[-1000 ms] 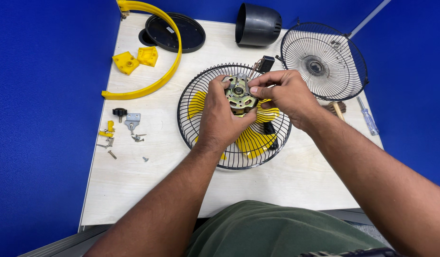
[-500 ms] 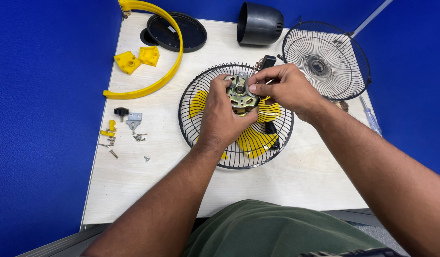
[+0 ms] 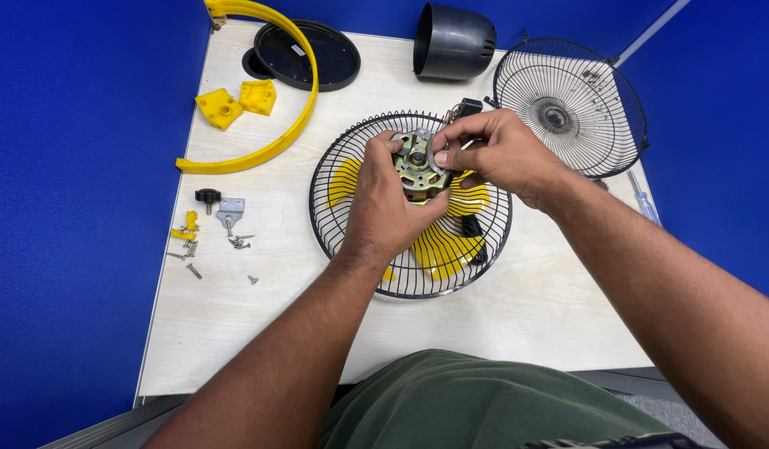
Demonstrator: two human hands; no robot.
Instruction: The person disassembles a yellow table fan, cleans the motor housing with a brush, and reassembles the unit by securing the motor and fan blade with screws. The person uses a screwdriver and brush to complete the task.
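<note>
Motor [image 3: 417,166] gripped by left hand [image 3: 388,208] from below, right hand [image 3: 492,150] pinching its right edge, above grille [image 3: 334,216].

Fan motor [image 3: 417,166] between 2 hands' grip

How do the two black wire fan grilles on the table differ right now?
The grille under the hands lies flat at mid-table with yellow fan blades inside it; the far grille sits tilted at the table's right rear edge and holds no blades. The left hand and right hand hold a motor over the near grille; nothing touches the far one. Both are round, black wire domes.
</note>
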